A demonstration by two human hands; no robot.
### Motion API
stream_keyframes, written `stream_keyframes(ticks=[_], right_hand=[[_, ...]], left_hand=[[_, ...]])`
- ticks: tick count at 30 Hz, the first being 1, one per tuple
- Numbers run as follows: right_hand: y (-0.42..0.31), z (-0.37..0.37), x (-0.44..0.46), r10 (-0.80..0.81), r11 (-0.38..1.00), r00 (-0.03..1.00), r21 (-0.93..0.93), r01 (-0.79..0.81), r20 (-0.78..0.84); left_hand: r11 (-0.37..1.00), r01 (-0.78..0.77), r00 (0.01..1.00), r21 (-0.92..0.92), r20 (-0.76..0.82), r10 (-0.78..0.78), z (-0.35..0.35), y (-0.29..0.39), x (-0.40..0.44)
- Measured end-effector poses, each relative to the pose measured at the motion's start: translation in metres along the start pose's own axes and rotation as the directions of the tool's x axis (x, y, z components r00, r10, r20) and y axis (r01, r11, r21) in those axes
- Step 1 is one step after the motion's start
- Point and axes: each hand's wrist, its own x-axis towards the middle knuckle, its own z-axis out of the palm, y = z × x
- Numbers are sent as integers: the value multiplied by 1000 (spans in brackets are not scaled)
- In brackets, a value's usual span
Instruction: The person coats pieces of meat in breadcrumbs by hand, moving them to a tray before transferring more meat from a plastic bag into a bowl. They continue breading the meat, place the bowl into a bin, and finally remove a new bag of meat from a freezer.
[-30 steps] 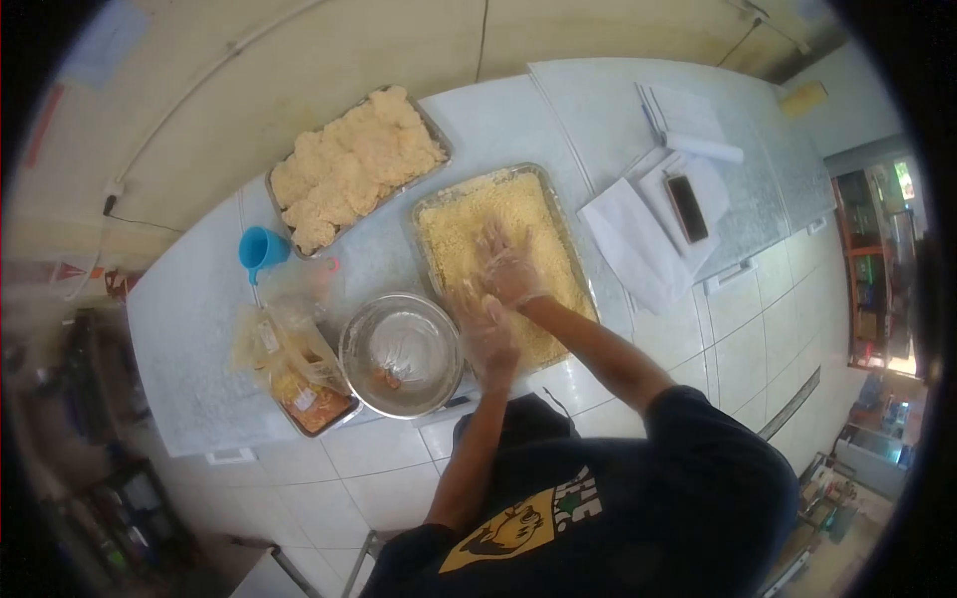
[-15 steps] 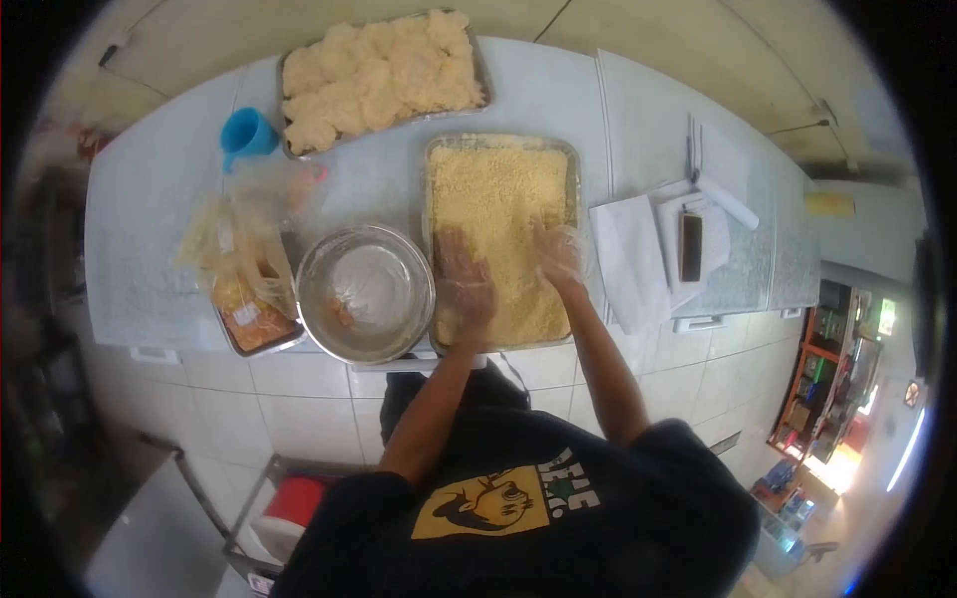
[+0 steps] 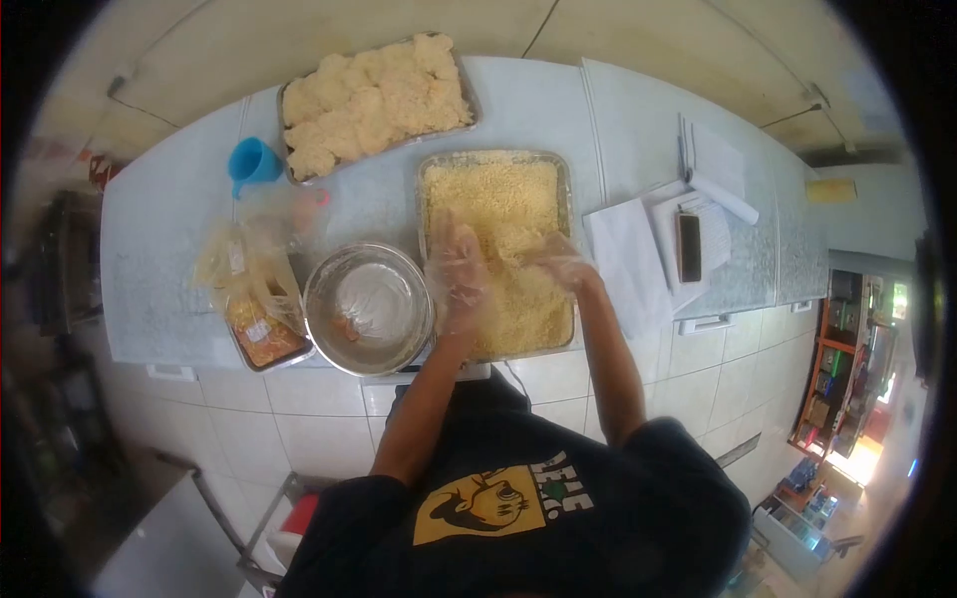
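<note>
A metal tray [image 3: 565, 199] full of yellowish crumbs [image 3: 488, 184] lies in front of me. Over its left side is my left hand [image 3: 460, 284], in a clear plastic glove, fingers stretched out and pointing away from me. My right hand [image 3: 564, 265], also gloved, is at the tray's right side with its fingers pointing left, at a clump of crumb-coated stuff [image 3: 518, 244]; whether it grips the clump is unclear. Close to my left hand stands a metal bowl [image 3: 369, 309] with floury residue and a small orange-brown piece inside.
Another tray [image 3: 472, 98] behind holds heaped coated pieces [image 3: 374, 100]. A blue cup [image 3: 254, 162], a plastic bag [image 3: 244, 254] and a small tray of orange-yellow food [image 3: 264, 334] are at the left. Papers [image 3: 630, 259] and a phone [image 3: 689, 246] lie at the right.
Both hands have shifted over the crumbs. My right hand has turned from pointing forward to pointing left, and a clump now shows beside its fingers. The camera view has also shifted.
</note>
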Motion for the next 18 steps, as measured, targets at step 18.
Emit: stream_keyframes(ticks=[18], right_hand=[[13,-1,81,298,940,864,-36,-340,-406]], left_hand=[[277,-495,864,824,432,258,31,16,74]])
